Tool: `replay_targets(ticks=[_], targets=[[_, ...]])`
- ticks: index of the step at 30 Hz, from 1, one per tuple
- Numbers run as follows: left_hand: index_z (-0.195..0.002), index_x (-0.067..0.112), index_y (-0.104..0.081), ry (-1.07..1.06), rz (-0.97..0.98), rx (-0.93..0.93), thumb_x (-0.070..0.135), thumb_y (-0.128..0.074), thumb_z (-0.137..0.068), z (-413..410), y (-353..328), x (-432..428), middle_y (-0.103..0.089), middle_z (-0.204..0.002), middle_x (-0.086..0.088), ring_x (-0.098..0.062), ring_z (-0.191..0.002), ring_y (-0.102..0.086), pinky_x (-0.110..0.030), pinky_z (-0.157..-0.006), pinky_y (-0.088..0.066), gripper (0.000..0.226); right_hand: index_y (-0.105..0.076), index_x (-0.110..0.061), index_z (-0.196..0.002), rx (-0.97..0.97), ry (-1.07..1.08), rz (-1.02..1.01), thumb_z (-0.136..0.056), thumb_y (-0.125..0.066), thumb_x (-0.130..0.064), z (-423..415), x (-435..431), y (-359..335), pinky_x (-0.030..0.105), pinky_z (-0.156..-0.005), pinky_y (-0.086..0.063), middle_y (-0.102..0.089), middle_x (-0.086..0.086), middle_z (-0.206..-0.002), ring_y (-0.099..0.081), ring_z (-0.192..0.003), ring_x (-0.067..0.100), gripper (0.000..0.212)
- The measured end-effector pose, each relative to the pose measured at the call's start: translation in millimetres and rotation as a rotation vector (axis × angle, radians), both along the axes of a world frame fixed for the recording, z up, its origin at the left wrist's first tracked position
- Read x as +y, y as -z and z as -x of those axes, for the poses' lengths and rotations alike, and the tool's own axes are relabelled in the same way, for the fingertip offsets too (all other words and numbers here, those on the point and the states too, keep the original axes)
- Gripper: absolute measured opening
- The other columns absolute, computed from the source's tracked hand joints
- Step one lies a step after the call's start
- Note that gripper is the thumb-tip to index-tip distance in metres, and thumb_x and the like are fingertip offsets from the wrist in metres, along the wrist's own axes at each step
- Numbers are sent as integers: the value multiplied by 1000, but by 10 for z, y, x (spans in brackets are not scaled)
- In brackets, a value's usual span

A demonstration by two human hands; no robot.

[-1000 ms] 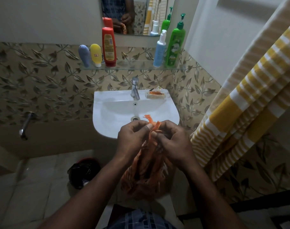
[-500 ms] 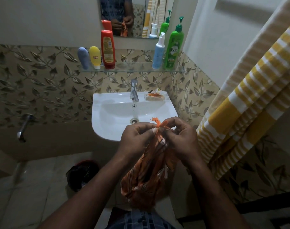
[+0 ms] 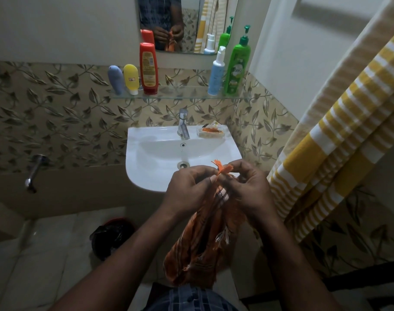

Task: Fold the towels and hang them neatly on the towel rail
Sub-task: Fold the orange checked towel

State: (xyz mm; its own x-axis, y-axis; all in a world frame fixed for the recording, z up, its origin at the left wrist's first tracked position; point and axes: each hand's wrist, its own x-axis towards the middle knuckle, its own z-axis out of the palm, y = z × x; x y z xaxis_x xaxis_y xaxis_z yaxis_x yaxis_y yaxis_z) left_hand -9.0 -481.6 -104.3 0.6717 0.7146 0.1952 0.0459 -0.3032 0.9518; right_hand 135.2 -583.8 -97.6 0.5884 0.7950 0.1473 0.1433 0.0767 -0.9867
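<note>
since a moment before, both hands had drifted a little to the right along the front of the sink [image 3: 146, 140], and the fringed tip of the orange towel [image 3: 205, 239] had risen further clear of the fingers. the left hand [image 3: 187, 191] was closed in a pinch, thumb and fingertips pressed on the gathered top of the cloth. the right hand [image 3: 247, 189] was curled shut on the same bunched corner from the other side, its fingers hooked over the fabric, so the two hands met almost knuckle to knuckle. the towel was thin and orange with pale narrow stripes, and a small tuft of loose threads stuck up above the grip. below the hands it hung down in a crumpled, twisted bundle in front of the person's checked clothing, unfolded, its lower edge ragged and puckered. it hung just in front of the basin's front rim, below the tap [image 3: 183, 124]. at the right a yellow and white striped towel [image 3: 339, 135] hung in long draped folds, well apart from the orange one. bottles stood on the glass shelf [image 3: 182, 95] above the sink, and the mirror [image 3: 187, 23] showed the hands' reflection.
</note>
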Motion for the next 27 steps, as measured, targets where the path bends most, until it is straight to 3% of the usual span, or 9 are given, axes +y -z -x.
replay_targets(ticks=[4, 8, 13, 16, 19, 21, 25, 27], targets=[[-103, 20, -83, -19, -51, 2, 11, -68, -98, 5, 12, -18, -79, -91, 11, -5, -89, -75, -26, -79, -59, 18, -72, -24, -88, 0, -34, 15, -82, -84, -20, -14, -18, 17, 51, -75, -61, -75, 18, -97, -74, -84, 40, 14], [-107, 16, -83, -68, -126, -23, 19, -68, -96, -7, 14, -65, -80, -97, 10, -2, -92, -75, -21, -80, -57, 19, -69, -23, -87, 72, -23, 7, -82, -82, -19, 16, -9, 69, 49, -79, -60, -74, 15, -95, -72, -86, 30, 14], [-107, 18, -82, -34, -191, 0, 18, -68, -97, 35, -8, -40, -80, -98, 9, -3, -92, -74, -22, -80, -57, 17, -71, -9, -108, 55, -31, 79, -89, -79, -15, 12, -25, 43, 58, -86, -61, -76, 20, -101, -75, -95, 42, 22], [-111, 20, -77, -29, -195, 12, 18, -69, -98, 36, -21, -79, -79, -99, 10, -3, -92, -74, -24, -79, -59, 16, -76, -7, -98, 1, -3, 99, -92, -78, -7, 2, -51, -43, 53, -82, -61, -79, 17, -92, -77, -88, 36, 6], [-110, 26, -59, -46, -45, -23, 21, -69, -97, 31, -24, -153, -77, -94, 7, -8, -89, -74, -28, -74, -58, 17, -76, -13, -85, -74, 89, 109, -89, -82, -10, 9, -61, -81, 47, -75, -61, -78, 9, -82, -74, -77, 28, 7], [-103, 23, -59, -7, 3, -57, 24, -66, -93, 44, -8, -177, -74, -92, 5, -13, -90, -74, -38, -77, -61, 12, -76, -15, -84, -73, 97, 120, -88, -82, -10, 11, -60, -91, 54, -76, -62, -78, 9, -80, -75, -79, 34, 9], [-102, 19, -66, 71, -26, -60, 25, -73, -93, 60, 34, -209, -73, -91, 15, -9, -91, -74, -27, -80, -58, 12, -76, -15, -87, -85, 89, 106, -86, -82, -15, 13, -90, -119, 63, -80, -61, -78, 12, -85, -75, -86, 42, 6], [-100, 22, -67, 65, -20, -51, 31, -75, -91, 57, 76, -216, -74, -90, 13, -11, -89, -74, -31, -79, -60, 15, -76, -10, -89, -77, 82, 103, -89, -80, -10, 9, -119, -144, 64, -82, -60, -78, 15, -87, -74, -88, 42, 5]])
